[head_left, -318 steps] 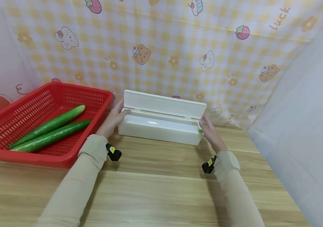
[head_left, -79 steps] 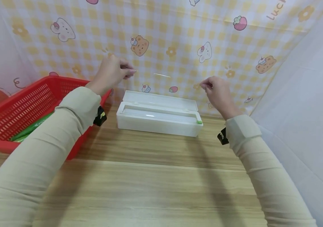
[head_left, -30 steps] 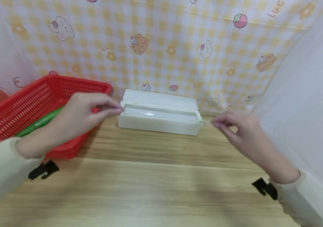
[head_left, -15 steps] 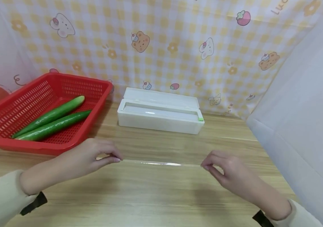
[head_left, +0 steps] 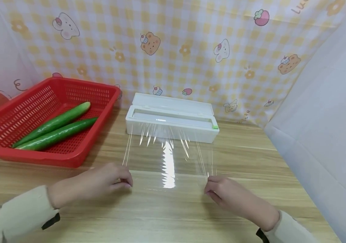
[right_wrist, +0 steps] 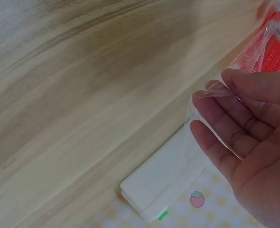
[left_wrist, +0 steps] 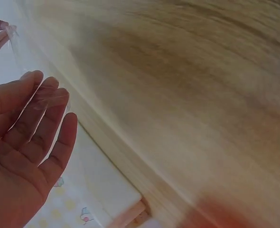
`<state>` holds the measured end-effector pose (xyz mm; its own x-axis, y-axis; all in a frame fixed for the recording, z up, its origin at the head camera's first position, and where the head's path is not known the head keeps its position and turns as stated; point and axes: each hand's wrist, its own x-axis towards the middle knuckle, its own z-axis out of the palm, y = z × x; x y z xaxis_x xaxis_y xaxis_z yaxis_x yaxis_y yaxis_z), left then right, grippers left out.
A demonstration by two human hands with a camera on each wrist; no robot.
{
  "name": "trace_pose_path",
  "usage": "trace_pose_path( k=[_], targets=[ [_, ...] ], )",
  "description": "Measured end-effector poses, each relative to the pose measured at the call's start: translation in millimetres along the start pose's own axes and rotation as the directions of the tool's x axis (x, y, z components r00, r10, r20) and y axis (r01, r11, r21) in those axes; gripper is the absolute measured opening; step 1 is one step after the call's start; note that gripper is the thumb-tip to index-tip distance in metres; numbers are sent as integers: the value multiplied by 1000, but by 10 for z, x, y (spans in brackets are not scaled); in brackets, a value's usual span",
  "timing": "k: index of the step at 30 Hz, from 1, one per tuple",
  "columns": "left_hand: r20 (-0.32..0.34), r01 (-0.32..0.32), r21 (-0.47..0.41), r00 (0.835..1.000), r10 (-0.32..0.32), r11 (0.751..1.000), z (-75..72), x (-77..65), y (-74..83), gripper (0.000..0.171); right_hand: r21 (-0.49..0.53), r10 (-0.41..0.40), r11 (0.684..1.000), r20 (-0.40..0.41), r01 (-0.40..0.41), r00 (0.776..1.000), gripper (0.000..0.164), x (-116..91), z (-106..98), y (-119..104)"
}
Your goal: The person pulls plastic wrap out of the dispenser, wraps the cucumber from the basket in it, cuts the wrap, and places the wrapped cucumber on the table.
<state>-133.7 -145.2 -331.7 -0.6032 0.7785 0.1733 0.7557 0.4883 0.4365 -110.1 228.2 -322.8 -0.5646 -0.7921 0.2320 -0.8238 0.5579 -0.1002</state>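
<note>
A sheet of clear cling film (head_left: 168, 165) stretches from the white cling film box (head_left: 173, 133) toward the person, with shiny creases near the box. My left hand (head_left: 100, 184) pinches its near left corner between thumb and fingers. At the near right corner my right hand (head_left: 233, 199) pinches it likewise. Both hands are low over the wooden table. In the left wrist view, film runs over the fingers of the left hand (left_wrist: 26, 147). The right wrist view has film between thumb and fingers of the right hand (right_wrist: 254, 133).
On the left stands a red plastic basket (head_left: 75, 157) with two cucumbers (head_left: 57, 135) in it. The box's lid (head_left: 173, 104) leans back, open, near the patterned cloth (head_left: 185, 44). A green slider (head_left: 215, 127) sits at the box's right end.
Earlier both hands touched the box with its lid raised; later they were up above it, pinching. Since then they have come down and toward the person, drawing the film out over the table.
</note>
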Motion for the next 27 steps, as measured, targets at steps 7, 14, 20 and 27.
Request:
trace_pose_path(
  k=[7, 14, 20, 27],
  targets=[
    [42, 41, 9, 998, -42, 999, 49, -5, -40, 6, -20, 78, 997, 153, -76, 985, 17, 40, 53, -4],
    [72, 92, -20, 993, -90, 996, 42, 8, -37, 6, -44, 105, 994, 231, -97, 967, 19, 72, 97, -5],
    [83, 144, -38, 987, -140, 989, 36, 68, -27, 12, -51, 146, 989, 238, -137, 960, 12, 82, 114, -24],
    [81, 179, 43, 980, -182, 983, 99, 158, -31, 9, -57, 230, 973, 207, -223, 951, 11, 93, 131, -35]
  ],
)
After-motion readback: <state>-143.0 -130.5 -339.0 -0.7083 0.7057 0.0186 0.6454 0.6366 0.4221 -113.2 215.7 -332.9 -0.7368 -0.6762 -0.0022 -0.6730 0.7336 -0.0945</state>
